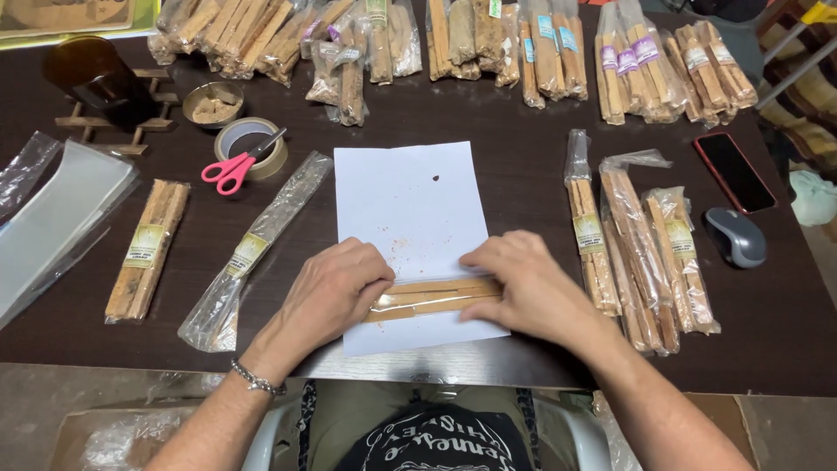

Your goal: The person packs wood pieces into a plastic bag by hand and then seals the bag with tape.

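A small bundle of light wooden sticks in clear wrap (pixel 433 296) lies across the near part of a white paper sheet (pixel 410 209) on the dark table. My left hand (pixel 336 292) presses down on its left end and my right hand (pixel 523 283) covers its right end. Both hands have fingers curled onto the bundle. A metal bracelet sits on my left wrist.
An empty labelled clear sleeve (pixel 253 249) and a packed stick bundle (pixel 148 249) lie left of the paper. More packed bundles (pixel 641 253) lie right and along the far edge (pixel 453 44). Pink-handled scissors (pixel 235 166) rest on a tape roll. A phone (pixel 734 172) and mouse (pixel 735 235) sit far right.
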